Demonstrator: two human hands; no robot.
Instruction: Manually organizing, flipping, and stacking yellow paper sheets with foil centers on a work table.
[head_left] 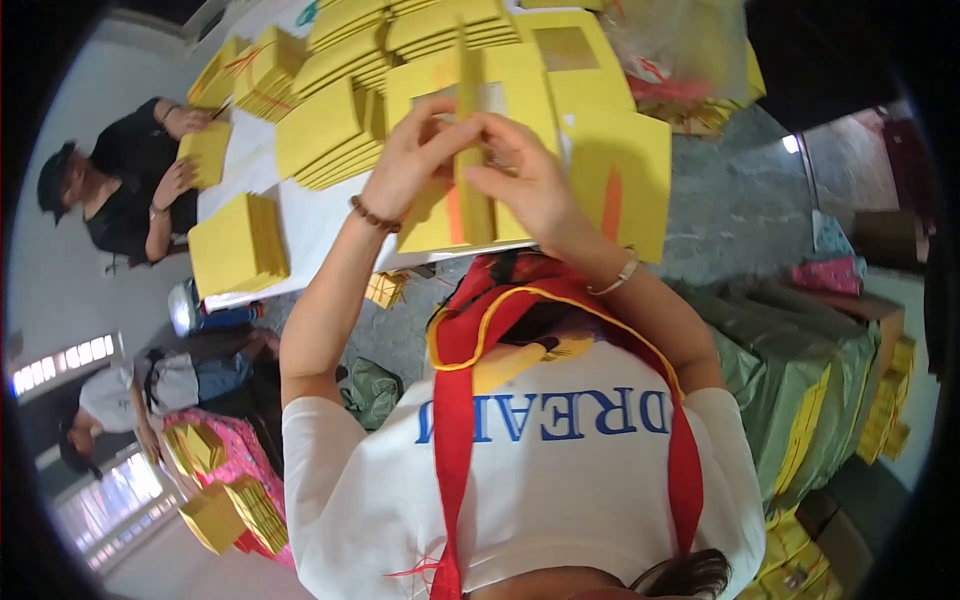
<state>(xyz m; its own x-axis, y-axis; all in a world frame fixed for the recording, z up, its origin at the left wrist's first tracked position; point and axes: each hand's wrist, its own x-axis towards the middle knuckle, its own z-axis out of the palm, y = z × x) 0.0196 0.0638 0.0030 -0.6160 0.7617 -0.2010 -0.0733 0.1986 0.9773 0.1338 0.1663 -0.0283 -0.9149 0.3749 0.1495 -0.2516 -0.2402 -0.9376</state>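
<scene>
Overhead, head view: stacks of yellow envelopes (330, 130) crowd the white table (310, 225), and another person (130, 180) handles one at its far-left edge. Left hand (405, 160) and right hand (520, 180) both pinch a folded yellow paper sheet (470, 215), upright, orange-marked, above the near table edge.

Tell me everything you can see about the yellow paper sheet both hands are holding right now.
The yellow paper sheet looks thin and matte, a narrow upright strip that seems to be folded along its length, with an orange streak near its lower end. It is held above the white table, in front of flat yellow sheets and stacks. The left hand pinches its left side near the top, and the right hand grips its right edge. Its far face is hidden.
</scene>
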